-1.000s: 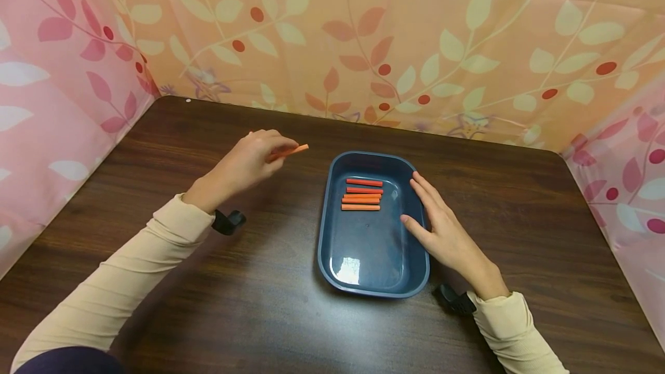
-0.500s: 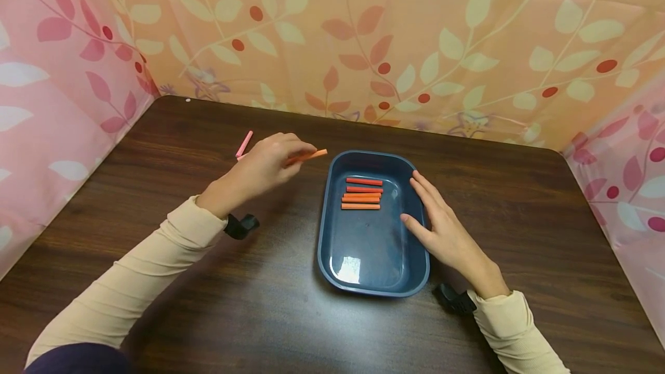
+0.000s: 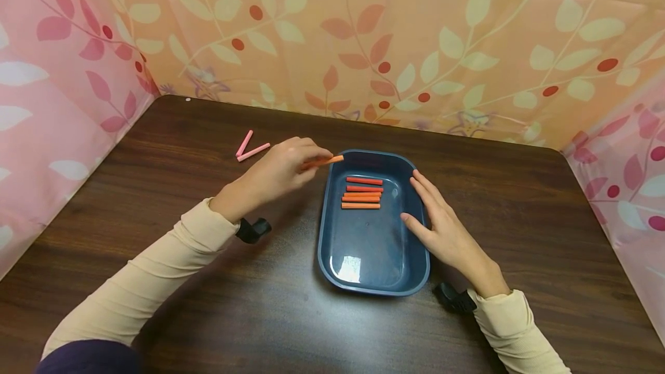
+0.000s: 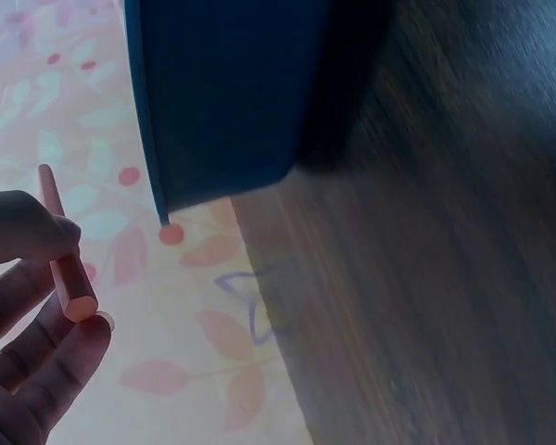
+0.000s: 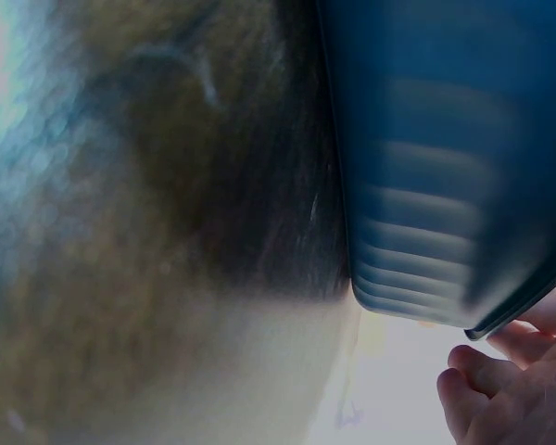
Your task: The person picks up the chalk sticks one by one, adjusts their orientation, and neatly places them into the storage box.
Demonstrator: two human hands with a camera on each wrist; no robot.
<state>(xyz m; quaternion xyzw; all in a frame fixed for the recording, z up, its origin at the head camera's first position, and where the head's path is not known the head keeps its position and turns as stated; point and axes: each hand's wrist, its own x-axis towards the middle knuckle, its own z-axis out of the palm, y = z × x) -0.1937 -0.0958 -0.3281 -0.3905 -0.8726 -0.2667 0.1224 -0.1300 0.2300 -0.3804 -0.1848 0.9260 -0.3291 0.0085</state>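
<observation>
An orange stick (image 3: 332, 160), slim like a crayon, is pinched between the thumb and fingers of my left hand (image 3: 288, 169) above the left rim of a blue tray (image 3: 323, 235). In the left wrist view the stick (image 4: 71, 278) slants with its blunt end toward the camera. Inside the tray, a red stick (image 3: 365, 180), another red stick (image 3: 358, 189) and several orange sticks (image 3: 361, 206) lie in a row. My right hand (image 3: 447, 232) rests on the tray's right rim, fingers extended and thumb over the inside.
Two pink sticks lie in a V behind my left hand, the nearer pink stick (image 3: 253, 152) beside the farther pink stick (image 3: 245, 143). A floral curtain (image 3: 332, 45) stands behind the brown table (image 3: 234, 305). Black wrist cameras hang under both wrists.
My left hand has moved right with the orange stick, from the table's left side to the tray's left rim, uncovering the pink sticks. The right hand and tray have stayed still.
</observation>
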